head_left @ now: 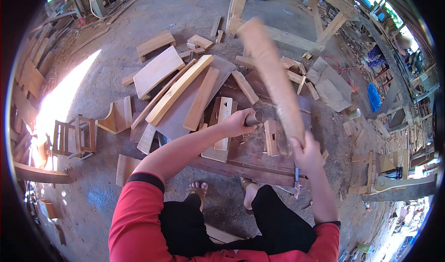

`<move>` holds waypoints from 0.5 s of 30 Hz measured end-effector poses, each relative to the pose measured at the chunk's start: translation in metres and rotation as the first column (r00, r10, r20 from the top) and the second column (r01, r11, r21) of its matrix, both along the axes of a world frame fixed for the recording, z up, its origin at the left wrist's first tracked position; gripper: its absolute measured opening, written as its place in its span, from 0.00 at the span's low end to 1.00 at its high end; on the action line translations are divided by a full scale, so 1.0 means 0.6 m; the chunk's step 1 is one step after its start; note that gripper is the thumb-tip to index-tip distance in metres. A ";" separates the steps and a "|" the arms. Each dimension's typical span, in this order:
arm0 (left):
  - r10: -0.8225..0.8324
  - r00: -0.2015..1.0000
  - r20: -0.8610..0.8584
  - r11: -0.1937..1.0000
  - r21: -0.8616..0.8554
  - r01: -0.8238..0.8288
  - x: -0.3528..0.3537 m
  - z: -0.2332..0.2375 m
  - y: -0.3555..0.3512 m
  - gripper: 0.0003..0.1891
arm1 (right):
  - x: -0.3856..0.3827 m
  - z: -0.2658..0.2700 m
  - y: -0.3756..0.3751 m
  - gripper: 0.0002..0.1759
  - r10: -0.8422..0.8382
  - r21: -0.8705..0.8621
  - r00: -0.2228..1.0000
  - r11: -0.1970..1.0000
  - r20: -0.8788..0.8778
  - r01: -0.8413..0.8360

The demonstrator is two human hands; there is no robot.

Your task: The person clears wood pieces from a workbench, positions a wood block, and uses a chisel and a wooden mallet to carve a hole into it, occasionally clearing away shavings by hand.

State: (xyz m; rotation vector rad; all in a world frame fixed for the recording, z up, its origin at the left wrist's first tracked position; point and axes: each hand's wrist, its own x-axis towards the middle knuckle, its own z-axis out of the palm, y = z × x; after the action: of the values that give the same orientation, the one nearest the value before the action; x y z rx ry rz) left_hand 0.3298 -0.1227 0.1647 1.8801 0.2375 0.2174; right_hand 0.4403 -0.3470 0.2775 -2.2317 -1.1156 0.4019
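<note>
My left hand is closed round a short, dark cylindrical handle above the low work surface; its lower part is hard to make out. My right hand grips the narrow end of a long wooden mallet, raised and blurred by motion, its thick end pointing up and away. Between my hands lies a small wood block with a slot cut in it. A pale board with a hole lies left of the block, partly behind my left wrist.
Several planks are piled at the back left of the surface. A wooden frame stands beyond. Small wooden stools sit at the left. Scrap wood and shavings litter the floor. A person is at the far right.
</note>
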 end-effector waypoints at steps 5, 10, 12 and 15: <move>0.009 0.999 0.045 1.000 0.024 -0.010 0.002 -0.005 0.002 0.14 | -0.029 0.010 0.012 0.13 -0.040 0.479 0.985 0.870 -0.168 0.117; 0.005 0.995 0.101 1.000 -0.018 -0.003 0.000 -0.003 0.000 0.14 | -0.020 -0.004 -0.013 0.14 0.150 -0.113 0.926 0.987 0.348 -0.118; -0.001 1.000 0.023 1.000 -0.006 0.001 -0.002 0.003 0.000 0.14 | -0.022 0.010 -0.014 0.15 0.078 -0.040 0.956 0.997 0.281 -0.069; -0.007 0.996 0.087 1.000 0.027 0.005 0.002 -0.016 0.004 0.14 | -0.042 0.015 0.007 0.14 -0.027 0.549 0.988 0.829 -0.154 0.108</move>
State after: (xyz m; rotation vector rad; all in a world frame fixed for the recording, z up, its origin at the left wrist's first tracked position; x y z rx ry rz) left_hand 0.3309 -0.1202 0.1550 1.8922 0.1704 0.2993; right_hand 0.4153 -0.3426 0.2867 -1.6894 -0.9263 0.1657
